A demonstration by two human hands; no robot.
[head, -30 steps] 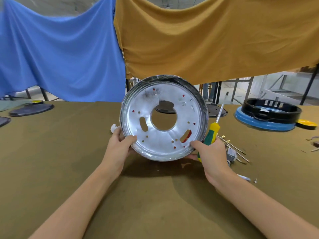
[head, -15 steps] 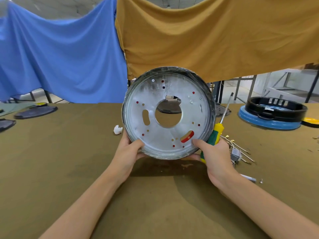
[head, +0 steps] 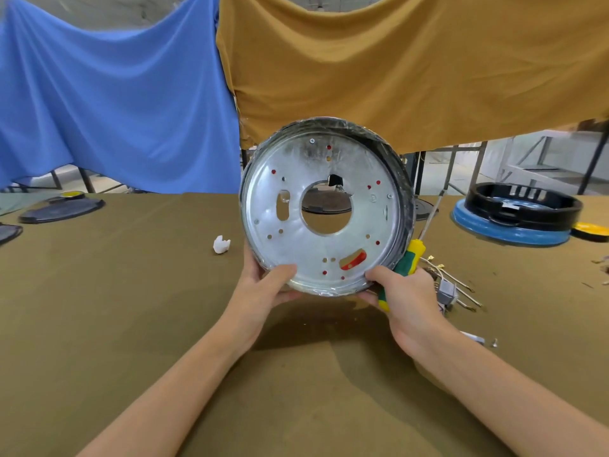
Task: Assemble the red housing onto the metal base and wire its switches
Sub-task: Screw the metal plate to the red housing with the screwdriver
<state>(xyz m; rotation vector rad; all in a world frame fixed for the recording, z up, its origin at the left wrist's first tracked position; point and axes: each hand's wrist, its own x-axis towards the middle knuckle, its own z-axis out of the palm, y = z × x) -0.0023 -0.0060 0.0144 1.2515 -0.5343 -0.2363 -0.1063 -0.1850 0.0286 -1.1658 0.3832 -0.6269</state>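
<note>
Your two forearms reach up from the bottom of the view over an olive-green table [head: 99, 324]. Your left hand [head: 260, 288] grips the lower left rim of a round metal plate [head: 316, 255], thumb pressed on its face and fingers curled behind. Your right hand [head: 408, 298] grips the lower right rim the same way, while also clamping a green-and-yellow screwdriver [head: 410, 258] against the palm, its shaft pointing up and away. The hands are apart, one on each side. The plate stands nearly upright above the table, its flat face toward you, with a big central hole and many small holes; red shows through several of them and through a slot near the bottom, so the red housing [head: 353, 260] probably sits behind it. A few screw heads show on the face. Because your right hand is sharing its grip between tool and rim, the plate could slip or tilt, and the screwdriver could drop onto the loose parts. Just right of that hand lie a small grey switch [head: 446, 290] and brass-tipped wires [head: 458, 285]; a fall there could bend them. A white scrap [head: 221, 244] lies to the left. Farther off sit a black ring on a blue disc [head: 514, 214], then blue and mustard cloths hanging behind.
</note>
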